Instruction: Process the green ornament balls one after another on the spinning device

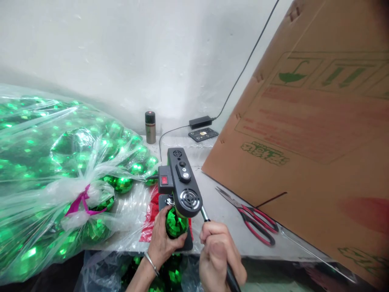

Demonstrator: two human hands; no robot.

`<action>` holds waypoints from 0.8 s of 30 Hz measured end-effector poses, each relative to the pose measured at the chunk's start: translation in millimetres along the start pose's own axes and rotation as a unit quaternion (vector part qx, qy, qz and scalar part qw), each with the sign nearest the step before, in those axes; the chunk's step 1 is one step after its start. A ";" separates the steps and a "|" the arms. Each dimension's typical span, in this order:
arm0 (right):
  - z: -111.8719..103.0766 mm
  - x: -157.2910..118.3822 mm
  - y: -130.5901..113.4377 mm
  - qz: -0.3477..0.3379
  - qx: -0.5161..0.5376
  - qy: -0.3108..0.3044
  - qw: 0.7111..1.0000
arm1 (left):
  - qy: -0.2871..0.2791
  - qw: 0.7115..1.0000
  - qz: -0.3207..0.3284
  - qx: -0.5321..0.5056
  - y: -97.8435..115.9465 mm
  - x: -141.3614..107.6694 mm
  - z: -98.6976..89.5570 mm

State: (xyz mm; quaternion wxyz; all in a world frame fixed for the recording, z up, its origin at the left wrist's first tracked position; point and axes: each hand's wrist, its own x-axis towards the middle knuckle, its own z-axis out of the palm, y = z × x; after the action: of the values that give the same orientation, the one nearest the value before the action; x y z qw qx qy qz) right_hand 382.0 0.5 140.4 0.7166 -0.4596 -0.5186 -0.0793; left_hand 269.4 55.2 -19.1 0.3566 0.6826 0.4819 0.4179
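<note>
My left hand [164,235], with a silver bangle at the wrist, is closed around a shiny green faceted ball [176,223]. It holds the ball under the front end of a small black bench machine [186,182] with round vents and a red switch [164,180]. My right hand [220,255] is a fist around the black grip of a lever [232,280], whose metal rod runs up to the machine's right side. The machine's head hides the top of the ball. Under the machine's base lies a red sheet or bag [148,221].
A large clear plastic bag [88,162] of green balls, tied with a pink ribbon [81,200], fills the left. Red-handled scissors [255,223] lie beside a tilted cardboard box [304,121]. Behind are a spray can [150,129], a power adapter [200,121] and a phone [203,134].
</note>
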 end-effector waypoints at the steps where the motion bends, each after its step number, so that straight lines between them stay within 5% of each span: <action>1: -1.2 -1.0 1.3 0.000 0.001 -0.002 1.000 | 0.000 1.000 0.000 0.002 1.0 0.0 -0.2; 24: -3.6 -3.1 13.2 -0.012 0.022 0.010 1.000 | -0.007 1.000 0.012 -0.011 -1.4 4.1 6.0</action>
State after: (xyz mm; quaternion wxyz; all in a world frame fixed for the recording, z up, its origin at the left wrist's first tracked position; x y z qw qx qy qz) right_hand 390.7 4.2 130.2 0.7307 -0.4369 -0.5182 -0.0811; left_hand 275.1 59.0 -21.8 0.3625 0.6875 0.4660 0.4228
